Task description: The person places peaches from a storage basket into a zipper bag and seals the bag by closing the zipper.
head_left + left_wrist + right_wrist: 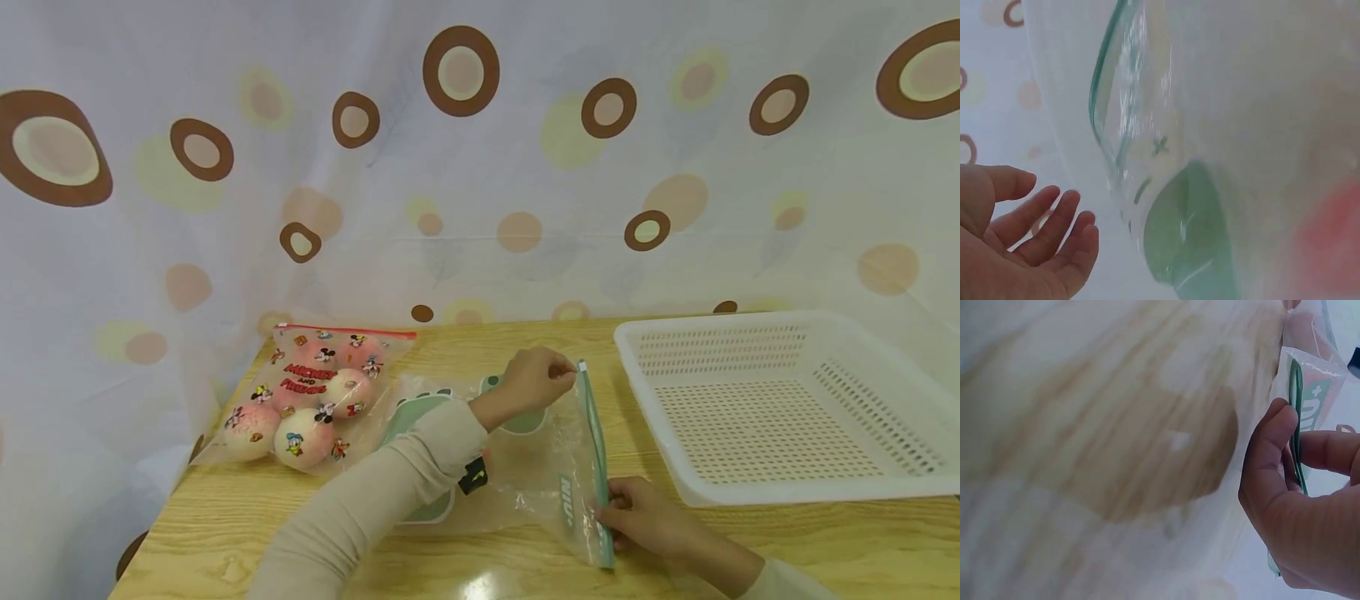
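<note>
A clear zip bag (517, 492) with green print and a green zip edge (597, 442) lies on its side, its mouth towards the right. Through the film a pink thing shows faintly in the left wrist view. Beside the upper end of the zip, near a white slider (582, 366), is my left hand (534, 385); in the left wrist view its loosely bent fingers hold nothing and stand apart from the film. My right hand (645, 517) pinches the lower part of the zip edge between thumb and fingers, as the right wrist view also shows.
Left of the green bag lies a closed bag with a red zip (307, 400), holding several pink and cream peach-like round things. A white plastic basket (675, 442) stands at the right of the wooden table (247, 550). A patterned curtain (517, 167) hangs behind.
</note>
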A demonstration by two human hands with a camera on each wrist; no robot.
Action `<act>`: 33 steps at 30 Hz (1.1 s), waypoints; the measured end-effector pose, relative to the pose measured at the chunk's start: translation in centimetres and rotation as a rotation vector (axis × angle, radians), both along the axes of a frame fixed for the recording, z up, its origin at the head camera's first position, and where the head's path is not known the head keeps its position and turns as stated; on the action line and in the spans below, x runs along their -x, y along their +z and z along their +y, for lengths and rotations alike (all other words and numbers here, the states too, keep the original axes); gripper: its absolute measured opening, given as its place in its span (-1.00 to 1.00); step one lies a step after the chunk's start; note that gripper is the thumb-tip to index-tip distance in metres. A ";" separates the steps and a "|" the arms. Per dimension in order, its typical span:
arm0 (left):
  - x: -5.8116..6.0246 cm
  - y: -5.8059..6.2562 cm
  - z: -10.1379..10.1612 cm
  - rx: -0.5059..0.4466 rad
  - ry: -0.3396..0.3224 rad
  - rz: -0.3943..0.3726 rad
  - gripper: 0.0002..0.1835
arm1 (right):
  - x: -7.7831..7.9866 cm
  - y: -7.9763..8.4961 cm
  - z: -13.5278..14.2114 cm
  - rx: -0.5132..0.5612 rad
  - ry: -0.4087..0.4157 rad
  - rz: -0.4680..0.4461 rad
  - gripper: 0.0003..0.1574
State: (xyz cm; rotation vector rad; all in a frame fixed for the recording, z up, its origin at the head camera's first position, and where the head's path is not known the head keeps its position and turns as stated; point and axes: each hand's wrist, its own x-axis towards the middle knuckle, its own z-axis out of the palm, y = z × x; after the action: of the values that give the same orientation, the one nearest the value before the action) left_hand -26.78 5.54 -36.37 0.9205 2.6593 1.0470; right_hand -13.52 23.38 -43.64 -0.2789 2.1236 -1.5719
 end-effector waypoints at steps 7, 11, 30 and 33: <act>2.2 0.4 1.3 0.135 -0.012 0.106 -0.64 | -0.4 0.1 0.4 -0.066 0.019 0.067 -0.75; 2.8 -0.3 2.2 0.208 -0.028 0.058 -0.61 | -0.5 0.3 0.3 -0.067 0.036 0.091 -0.71; 4.0 -0.9 1.4 0.016 0.127 0.134 -0.86 | -0.1 1.9 -0.5 -0.158 -0.098 0.248 -0.17; 4.1 -0.8 1.0 -0.027 0.125 0.132 -0.87 | 0.2 2.8 -0.9 -0.222 -0.163 0.369 -0.04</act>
State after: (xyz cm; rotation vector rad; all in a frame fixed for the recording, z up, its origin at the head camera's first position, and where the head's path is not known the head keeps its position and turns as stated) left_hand -30.91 6.56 -37.19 0.8662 2.8511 1.0858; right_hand -13.77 22.45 -40.86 -0.3493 2.6407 -1.4390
